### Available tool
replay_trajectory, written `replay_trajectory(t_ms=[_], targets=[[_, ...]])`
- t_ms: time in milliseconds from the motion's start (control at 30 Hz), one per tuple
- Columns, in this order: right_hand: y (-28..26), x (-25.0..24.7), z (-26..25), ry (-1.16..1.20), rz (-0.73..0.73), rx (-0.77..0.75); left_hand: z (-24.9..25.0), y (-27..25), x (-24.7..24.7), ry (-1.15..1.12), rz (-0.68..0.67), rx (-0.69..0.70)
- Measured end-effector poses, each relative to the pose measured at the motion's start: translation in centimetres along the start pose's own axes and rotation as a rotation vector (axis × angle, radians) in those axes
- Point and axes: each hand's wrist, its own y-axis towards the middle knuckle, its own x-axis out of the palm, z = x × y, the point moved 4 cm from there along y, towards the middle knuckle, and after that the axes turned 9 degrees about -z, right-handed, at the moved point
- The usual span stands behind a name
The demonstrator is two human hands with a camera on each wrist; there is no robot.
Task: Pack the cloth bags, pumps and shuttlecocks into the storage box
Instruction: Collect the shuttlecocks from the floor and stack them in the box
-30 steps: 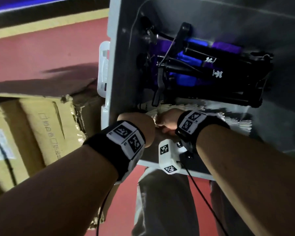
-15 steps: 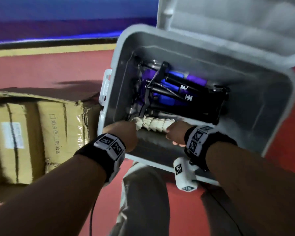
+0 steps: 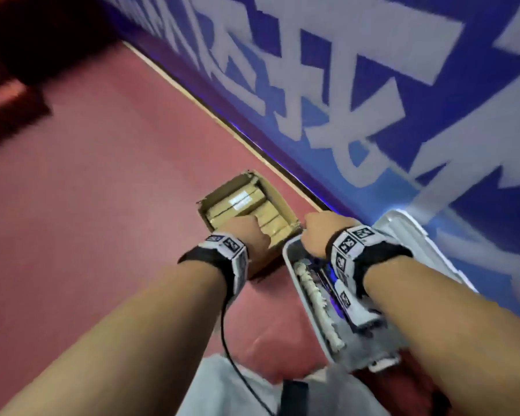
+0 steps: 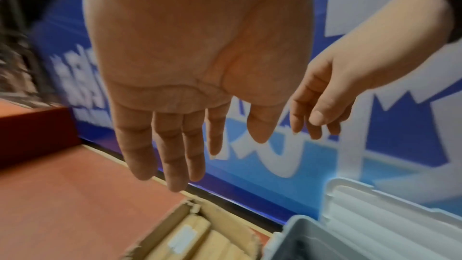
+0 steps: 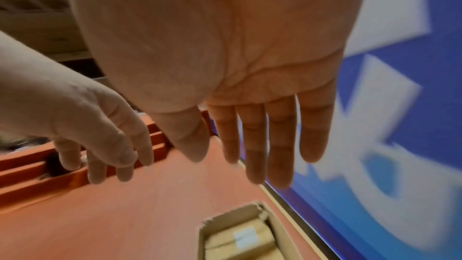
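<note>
On red floor, storage box (image 3: 288, 265) holds shuttlecocks (image 3: 314, 298); hands spread, empty.

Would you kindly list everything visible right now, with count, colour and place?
Grey plastic storage box: one, lid open, by the blue wall.
White feather shuttlecocks: one row, inside the box along its left wall.
Brown cardboard carton: one, open, left of the box, holding tan packets.
Blue wall banner: one, white lettering, behind.
Red floor: beneath everything.
Left hand: empty, fingers straight.
Right hand: empty, open.
</note>
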Motion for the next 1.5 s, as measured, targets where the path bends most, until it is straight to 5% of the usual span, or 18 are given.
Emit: replay_trajectory(t_ms=[167, 267, 500, 600, 733, 1000, 1500], targets=[[-5.4, -3.1, -19.1, -0.406, 0.068, -0.237, -15.5, -12.8, -4.7, -0.225, 0.199, -0.195], [-7.7, -1.0, -32.8, -0.487, 0.174, -0.429, -26.8, -21.0, -2.5, -0.386, 0.32, -0.365], [-13.9, 19.8, -59.2, -0.812, 0.018, -0.702, -51.8, -42.4, 20.2, -0.786, 0.288, -0.833], [-16.6, 28.9, -67.5, -0.954, -0.04, -0.768, -58.4, -50.0, 30.0, -0.947, 0.285, -1.01], [-20.7, 36.3, -77.0, -1.025, -0.072, -0.925, -64.4, -56.6, 36.5, -1.064, 0.275, -1.14], [-18.1, 44.4, -90.4, -1.132, -0.212, -1.019, -76.8, -57.4, 38.2, -1.15, 0.229, -1.213], [-0.8, 44.3, -119.1, -1.182, -0.389, -1.066, -105.0, -50.6, 29.3, -1.211, 0.113, -1.252]])
